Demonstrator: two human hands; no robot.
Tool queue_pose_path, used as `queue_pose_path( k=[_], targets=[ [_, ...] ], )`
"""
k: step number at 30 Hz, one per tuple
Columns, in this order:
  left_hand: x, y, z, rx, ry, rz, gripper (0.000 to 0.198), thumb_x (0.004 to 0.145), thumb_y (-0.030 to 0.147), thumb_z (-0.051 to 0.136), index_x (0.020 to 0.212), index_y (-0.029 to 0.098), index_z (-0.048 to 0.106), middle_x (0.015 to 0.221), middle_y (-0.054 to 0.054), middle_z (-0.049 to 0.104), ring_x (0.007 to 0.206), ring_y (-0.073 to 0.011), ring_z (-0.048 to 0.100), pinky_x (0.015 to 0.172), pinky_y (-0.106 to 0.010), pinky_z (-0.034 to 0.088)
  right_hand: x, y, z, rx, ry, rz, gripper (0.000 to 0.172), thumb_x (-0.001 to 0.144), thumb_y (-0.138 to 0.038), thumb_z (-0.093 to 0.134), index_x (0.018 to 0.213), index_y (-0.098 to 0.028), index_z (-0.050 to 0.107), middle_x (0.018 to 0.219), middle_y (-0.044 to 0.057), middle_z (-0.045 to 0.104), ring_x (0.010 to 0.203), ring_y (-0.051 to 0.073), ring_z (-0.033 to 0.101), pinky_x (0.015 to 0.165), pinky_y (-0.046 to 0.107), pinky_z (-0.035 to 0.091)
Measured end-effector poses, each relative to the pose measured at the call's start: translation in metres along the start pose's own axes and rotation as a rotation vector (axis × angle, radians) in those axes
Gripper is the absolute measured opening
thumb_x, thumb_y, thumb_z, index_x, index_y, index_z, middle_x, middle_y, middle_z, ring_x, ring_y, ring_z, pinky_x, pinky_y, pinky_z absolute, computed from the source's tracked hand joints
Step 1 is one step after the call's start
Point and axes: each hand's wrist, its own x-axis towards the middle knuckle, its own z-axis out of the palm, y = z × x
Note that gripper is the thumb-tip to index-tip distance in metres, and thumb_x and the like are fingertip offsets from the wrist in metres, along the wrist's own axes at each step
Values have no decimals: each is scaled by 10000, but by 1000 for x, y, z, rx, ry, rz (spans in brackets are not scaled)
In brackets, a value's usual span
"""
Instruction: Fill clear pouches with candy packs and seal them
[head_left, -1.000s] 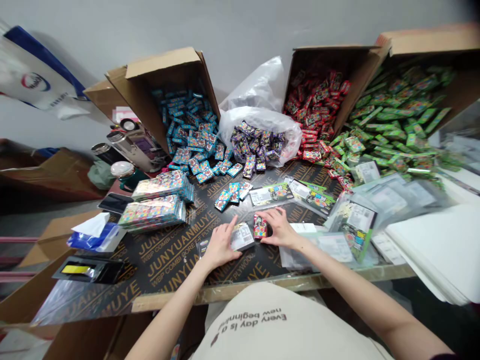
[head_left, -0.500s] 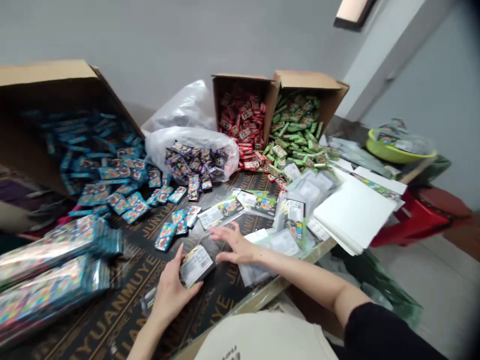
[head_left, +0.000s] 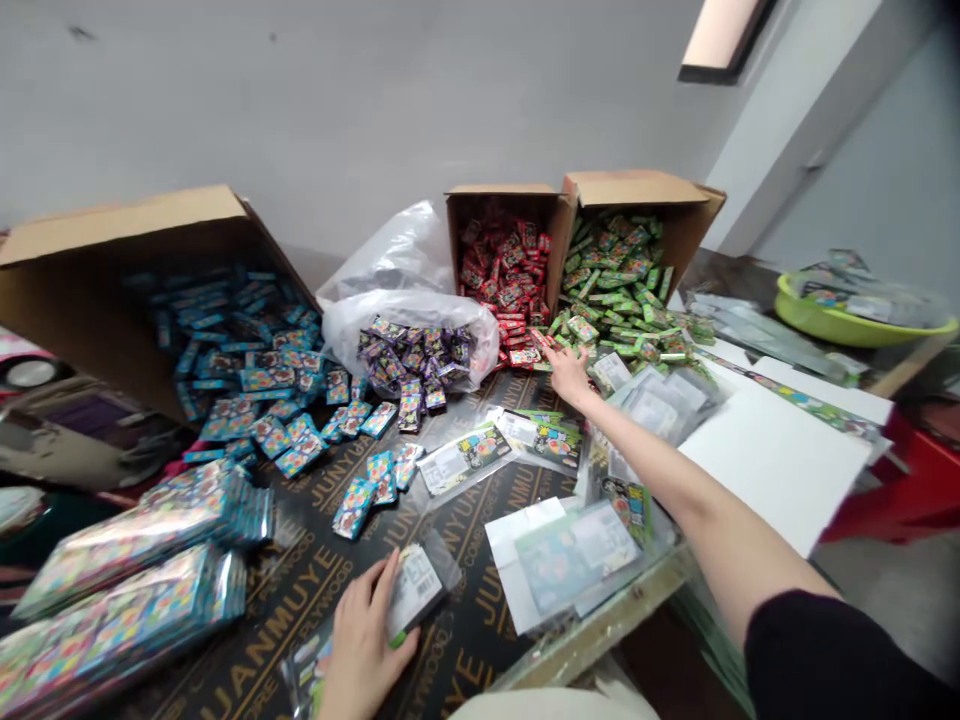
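My left hand (head_left: 367, 635) is closed round the side of a clear plastic pouch (head_left: 414, 590) with a black-and-white barcode panel, near the table's front edge. What the pouch holds is hidden. Far forward, my right hand (head_left: 570, 375) reaches to the front of the heap of small red packets (head_left: 510, 270), fingers apart. Its fingertips are at a red packet, close to the green packets (head_left: 619, 290); I see nothing gripped. Several blue packets (head_left: 356, 505) lie loose on the table, beyond my left hand.
A carton of blue packets (head_left: 142, 225) tips open at left, beside a plastic bag (head_left: 341, 335) of purple packets. Stacked filled pouches (head_left: 142, 600) lie front left. Flat printed pouches (head_left: 465, 460) and white cards (head_left: 780, 450) are to the right, with a yellow-green basin (head_left: 855, 325) beyond.
My right hand has left the pouch and moved forward to the red packets. My left hand stays on the pouch. The view has shifted, so things sit lower in it.
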Motion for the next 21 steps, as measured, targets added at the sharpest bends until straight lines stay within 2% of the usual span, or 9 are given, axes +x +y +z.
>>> queue_pose_path(
  k=[3,5,7,9,11,13,17,19,21],
  targets=[
    [19,41,-9,-351,86,-145,625,688,305,616,1272,215,414,1310,-107,410,1205,-278,370,1022,-466,247,-45,-68,3,234,39,-218,466,774,-121,451,1239,-149,430,1042,120,564,988,230,479,874,372,336],
    [38,71,-10,-793,53,-273,646,691,315,637,1280,209,394,1305,-106,437,1186,-248,419,1007,-414,297,-91,-118,0,484,57,-447,417,789,-143,444,1204,-175,469,993,98,556,931,210,500,812,331,398],
    [55,92,-11,-1251,58,-382,532,721,351,615,1207,195,466,1221,-99,524,1106,-224,503,934,-355,385,-137,-158,-10,615,53,-616,412,794,-153,450,1204,-177,478,921,93,559,873,211,506,776,337,422],
    [63,100,-13,-1463,141,-499,368,735,386,599,1020,154,574,999,-75,636,925,-184,593,818,-288,449,-171,-181,-24,696,2,-717,407,793,-219,496,1198,-174,484,920,100,556,871,221,502,770,356,428],
    [60,99,-19,-1525,171,-611,304,723,393,610,894,141,600,808,-39,659,741,-156,618,692,-260,479,-186,-188,-37,756,-54,-767,505,749,-333,580,1217,-182,467,1034,120,530,960,248,480,826,393,407],
    [51,94,-27,-1535,86,-680,305,715,389,615,887,138,605,748,-36,659,654,-159,617,614,-269,488,-186,-186,-45,787,-99,-780,680,665,-422,651,1260,-189,418,1206,143,438,1098,292,409,909,446,346],
    [34,81,-34,-1482,-107,-636,393,727,433,583,964,121,606,814,-86,673,706,-202,634,619,-301,493,-180,-181,-48,854,-220,-824,745,617,-325,655,1285,-204,349,1253,125,415,1155,291,370,959,458,283],
    [30,69,-35,-1302,-98,-596,463,746,502,524,989,116,606,852,-102,673,763,-219,632,669,-323,489,-182,-181,-45,900,-250,-800,703,600,-256,630,1251,-220,368,1182,98,466,1104,269,413,945,435,302],
    [25,51,-35,-942,-33,-517,513,744,541,493,1031,128,600,969,-119,654,900,-246,602,788,-370,457,-184,-178,-38,909,-239,-728,692,580,-228,623,1228,-220,379,1152,94,472,1078,269,424,934,429,314]
  ],
)
